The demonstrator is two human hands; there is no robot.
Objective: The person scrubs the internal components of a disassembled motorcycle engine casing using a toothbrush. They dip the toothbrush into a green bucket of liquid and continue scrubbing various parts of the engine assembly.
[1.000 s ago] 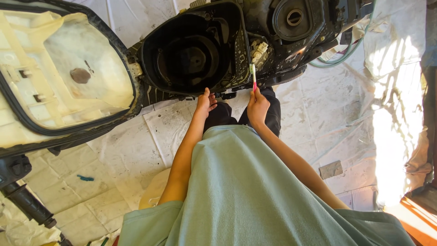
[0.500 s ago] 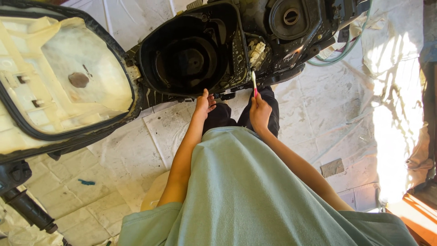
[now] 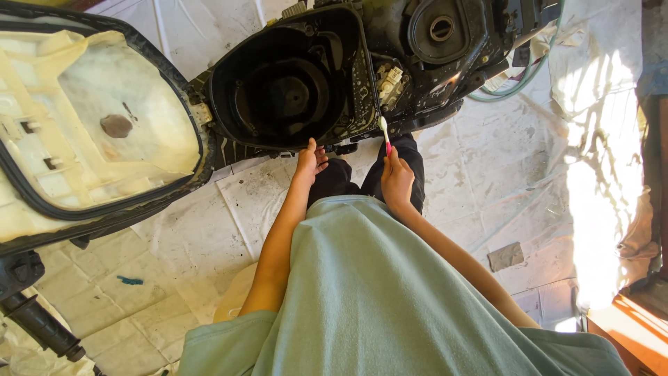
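While the right hand [image 3: 396,182] keeps gripping its toothbrush [image 3: 383,134] upright, the left hand [image 3: 309,161] (fingers loosely curled) has stayed touching the black storage tub [image 3: 289,87].

Right hand [image 3: 396,182] grips toothbrush [image 3: 384,134] upright at storage bucket [image 3: 292,76] rim; left hand [image 3: 309,161] touches rim's near edge.

A single head-worn camera looks steeply down the person's own torso, close above both hands [image 3: 351,170], taking in the open black scooter compartment [image 3: 289,80] ahead and the tiled floor [image 3: 174,244] around.
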